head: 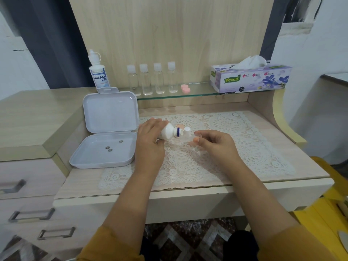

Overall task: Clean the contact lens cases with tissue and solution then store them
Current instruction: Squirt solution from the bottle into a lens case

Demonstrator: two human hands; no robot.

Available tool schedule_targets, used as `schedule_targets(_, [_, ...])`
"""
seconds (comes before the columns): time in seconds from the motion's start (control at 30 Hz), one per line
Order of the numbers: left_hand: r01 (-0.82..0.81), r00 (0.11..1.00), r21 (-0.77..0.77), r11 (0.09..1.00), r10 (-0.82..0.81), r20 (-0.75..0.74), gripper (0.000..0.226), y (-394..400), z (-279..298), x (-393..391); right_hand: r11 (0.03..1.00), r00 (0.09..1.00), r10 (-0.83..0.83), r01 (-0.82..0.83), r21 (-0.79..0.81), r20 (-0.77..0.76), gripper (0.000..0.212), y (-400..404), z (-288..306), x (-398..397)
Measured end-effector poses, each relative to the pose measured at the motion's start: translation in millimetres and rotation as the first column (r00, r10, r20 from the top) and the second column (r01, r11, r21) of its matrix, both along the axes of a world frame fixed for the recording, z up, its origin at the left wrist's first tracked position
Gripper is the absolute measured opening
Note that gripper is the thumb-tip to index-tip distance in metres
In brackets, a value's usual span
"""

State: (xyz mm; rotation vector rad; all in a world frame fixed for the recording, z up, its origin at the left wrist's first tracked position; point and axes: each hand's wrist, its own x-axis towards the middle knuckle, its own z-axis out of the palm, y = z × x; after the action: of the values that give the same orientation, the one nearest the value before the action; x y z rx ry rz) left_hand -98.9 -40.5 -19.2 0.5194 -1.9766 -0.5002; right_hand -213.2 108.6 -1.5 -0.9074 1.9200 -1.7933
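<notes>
The tall white bottle (pixel 98 72) says "DREAM EYE". The tissue box (pixel 250 79) says "Mysoff Soft Facial Tissue" (smaller words are too blurry).

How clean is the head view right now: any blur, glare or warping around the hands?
Head view: light is soft and even, shadows faint. Wide-angle warping bends the desk edges and drawers at the borders. Left hand and its bottle are fairly sharp; the clear piece by the right hand is hard to make out against the lace mat. Mild reflection on the glass shelf.
</notes>
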Motion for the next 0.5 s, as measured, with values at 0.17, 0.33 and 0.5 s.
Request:
schedule_targets(0.17, [-0.001, 1.000, 0.012, 1.000, 0.000, 0.009, 0.051, -0.6, 0.2, -0.1, 1.000, 1.000, 0.003, -0.003, -0.005, 0.003, 0.013, 0.3, 0.1, -0.2])
schedule_targets(0.33, [0.021, 1.000, 0.110, 0.994, -0.023, 0.021, 0.051, 2.0, 1.3, 0.6, 1.000, 1.000, 0.004, -0.003, -0.027, 0.017, 0.012, -0.2, -1.3, -0.8])
schedule_targets(0.5, [0.033, 0.999, 0.203, 0.979, -0.033, 0.000, 0.055, 3.1, 4.9, 0.9, 0.999, 0.999, 0.022, -0.021, -0.034, 0.025, 0.011, -0.4, -1.5, -1.3])
